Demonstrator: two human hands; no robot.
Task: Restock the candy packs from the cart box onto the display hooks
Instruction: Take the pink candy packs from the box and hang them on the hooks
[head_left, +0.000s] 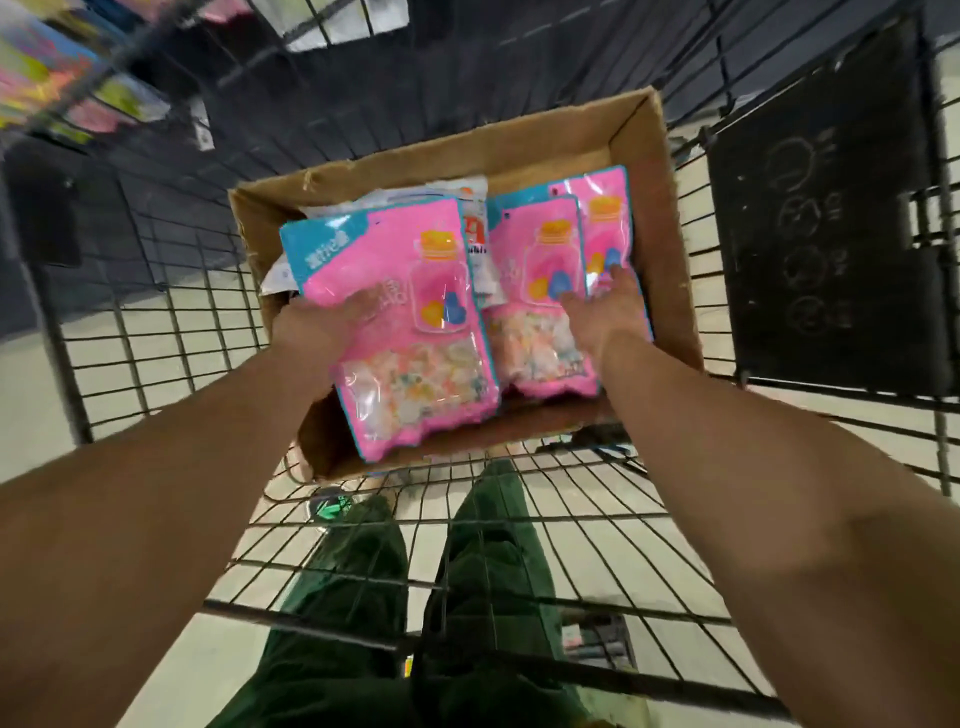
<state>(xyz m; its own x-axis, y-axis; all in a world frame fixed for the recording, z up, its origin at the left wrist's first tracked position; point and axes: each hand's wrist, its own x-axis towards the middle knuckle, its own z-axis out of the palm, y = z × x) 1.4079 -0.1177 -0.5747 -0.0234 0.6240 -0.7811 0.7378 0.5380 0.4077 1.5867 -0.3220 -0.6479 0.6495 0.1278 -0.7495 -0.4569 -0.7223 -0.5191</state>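
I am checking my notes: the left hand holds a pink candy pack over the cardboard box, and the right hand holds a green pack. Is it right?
Not quite. The head view shows the right hand on a pink candy pack, not a green one. The left hand does hold a pink pack over the cardboard box.

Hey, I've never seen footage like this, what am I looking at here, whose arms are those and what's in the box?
This is one picture from a camera worn on a person's head, looking down, so the arms are the wearer's own. They reach into a cardboard box sitting in a wire shopping cart. The left hand grips a pink candy pack lifted at the front. The right hand lies with fingers fairly straight on more pink packs still in the box. Some white packets lie behind. Below are the wearer's green trousers.
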